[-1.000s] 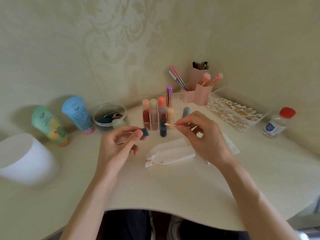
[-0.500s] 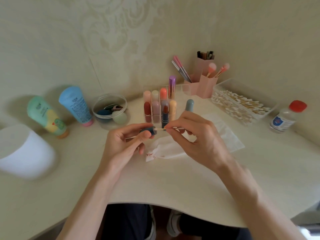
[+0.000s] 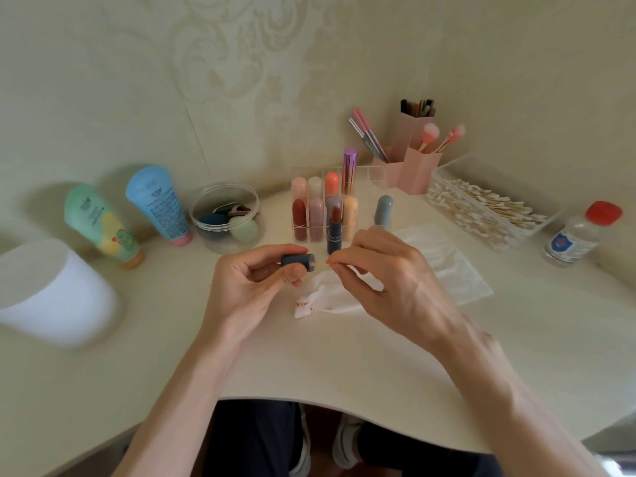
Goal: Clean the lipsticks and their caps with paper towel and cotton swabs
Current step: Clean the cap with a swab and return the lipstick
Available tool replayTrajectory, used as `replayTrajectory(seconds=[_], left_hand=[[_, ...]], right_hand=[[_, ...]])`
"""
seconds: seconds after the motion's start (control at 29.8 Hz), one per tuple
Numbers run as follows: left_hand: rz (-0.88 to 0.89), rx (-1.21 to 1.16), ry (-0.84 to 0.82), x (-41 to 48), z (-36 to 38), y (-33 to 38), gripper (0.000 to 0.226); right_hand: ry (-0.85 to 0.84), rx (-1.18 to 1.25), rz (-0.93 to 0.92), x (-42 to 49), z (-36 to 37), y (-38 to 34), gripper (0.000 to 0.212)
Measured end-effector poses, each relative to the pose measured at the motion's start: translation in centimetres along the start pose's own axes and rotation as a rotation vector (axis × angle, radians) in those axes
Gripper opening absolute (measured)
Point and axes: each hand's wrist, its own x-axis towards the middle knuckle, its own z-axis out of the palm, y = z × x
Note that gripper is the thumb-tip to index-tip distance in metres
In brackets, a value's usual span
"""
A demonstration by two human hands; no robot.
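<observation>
— So, what does the left hand (image 3: 254, 287) hold?

— A dark blue lipstick cap (image 3: 296, 260), pinched between thumb and fingers. It lies sideways with its open end toward the right hand (image 3: 389, 280). The inside of the cap looks pale, but I cannot make out if it is clean or dirty.

— And the right hand?

— Its thumb and forefinger are closed narrowly on a cotton swab (image 3: 328, 265). Only a very short piece of the stick shows, just beside the mouth of the cap. The rest is hidden in the fingers, and I cannot tell if the tip touches the cap.

— Where is the lipstick itself?

— The open lipstick (image 3: 334, 232) stands upright on the table (image 3: 344, 366), just behind the hands, in front of the clear organizer (image 3: 327, 208) with the other lipsticks. Its base is partly covered by the right fingers.

— Is there paper towel?

— Yes, a crumpled paper towel (image 3: 320, 297) with red marks lies under the hands, mostly hidden. A flat paper sheet (image 3: 454, 270) lies to the right of it. Behind that is a tray of cotton swabs (image 3: 481, 204), and a small bottle with red cap (image 3: 578, 232); its label is too small to read. At the left edge a white container (image 3: 51, 294) is blurred and cut off.
</observation>
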Motion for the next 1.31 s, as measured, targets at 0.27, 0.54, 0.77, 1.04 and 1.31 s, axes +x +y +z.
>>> replayTrajectory(seconds=[0.27,0.54,0.77,1.04,1.31], left_hand=[[0.034,-0.017,0.014,-0.06,-0.06,0.0,0.022],[0.046,0.015,0.025,-0.17,-0.04,0.01,0.024],[0.075,-0.009,0.014,-0.34,0.0,0.25,0.025],[0.083,0.001,0.011,-0.35,0.02,0.16,0.025],[0.091,0.036,0.001,-0.37,-0.03,0.1,0.025]], right_hand=[[-0.067,0.118,0.066,0.1,-0.25,-0.29,0.007],[-0.145,0.325,0.186,0.02,-0.47,-0.24,0.009],[-0.133,0.501,0.28,0.08,-0.44,-0.56,0.012],[-0.136,0.529,0.364,0.05,-0.23,-0.73,0.016],[-0.089,0.49,0.357,-0.02,-0.12,-1.03,0.016]])
